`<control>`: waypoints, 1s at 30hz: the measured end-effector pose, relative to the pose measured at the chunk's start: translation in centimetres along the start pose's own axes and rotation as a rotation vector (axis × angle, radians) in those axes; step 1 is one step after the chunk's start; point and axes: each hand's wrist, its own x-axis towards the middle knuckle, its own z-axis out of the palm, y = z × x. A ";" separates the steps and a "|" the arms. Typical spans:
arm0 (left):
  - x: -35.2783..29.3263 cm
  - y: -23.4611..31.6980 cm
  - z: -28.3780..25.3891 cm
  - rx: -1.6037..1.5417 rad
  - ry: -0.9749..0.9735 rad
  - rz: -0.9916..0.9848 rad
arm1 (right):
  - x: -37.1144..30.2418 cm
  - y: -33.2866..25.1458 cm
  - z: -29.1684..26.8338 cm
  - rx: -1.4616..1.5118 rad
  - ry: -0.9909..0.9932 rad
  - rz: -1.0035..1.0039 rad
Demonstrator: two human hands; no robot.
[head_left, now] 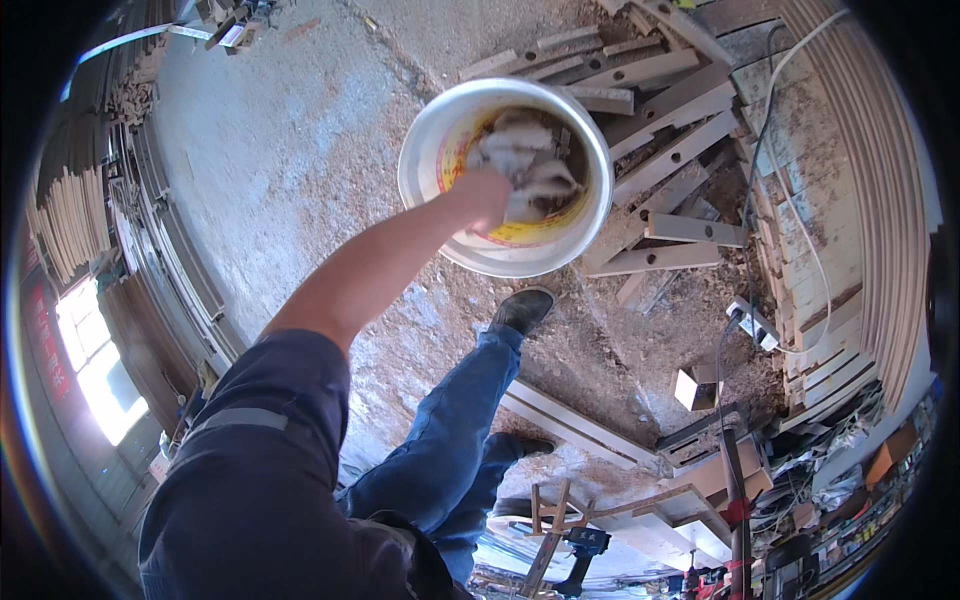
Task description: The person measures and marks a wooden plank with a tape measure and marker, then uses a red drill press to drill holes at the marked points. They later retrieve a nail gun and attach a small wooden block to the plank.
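Left hand: bare, fingers curled, over the bucket's opening; blurred, so whether it grips a handle, the contents or nothing cannot be told. Contents: pale crumpled pieces, perhaps cloth or bags, lying within the rim. Bucket: white, round, open-topped. Stage, by judgement: handling under way; the pieces are inside, none seen lifted out; what remains cannot be judged. Markings: yellow printed band inside the bucket, with small red print, smeared. Beyond, to the right: wooden bars, loosely piled, several with a dark round hole. Below: dark shoe; cordless drill, bearing a pale mark too small to read. Far left: red characters on the wall, running vertically.
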 end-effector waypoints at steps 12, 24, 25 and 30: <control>-21.7 2.8 -9.8 0.088 -0.090 -0.112 | 2.6 -0.3 1.7 0.050 0.073 -0.030; -26.6 0.5 -18.7 0.055 0.256 -0.250 | 1.7 -1.9 0.6 0.113 0.024 0.042; -26.5 1.1 -19.0 0.038 0.261 -0.234 | 1.7 -1.9 0.7 0.123 0.021 0.048; -23.5 3.0 -17.8 0.088 0.268 -0.154 | 1.6 -2.1 1.3 0.169 0.008 0.078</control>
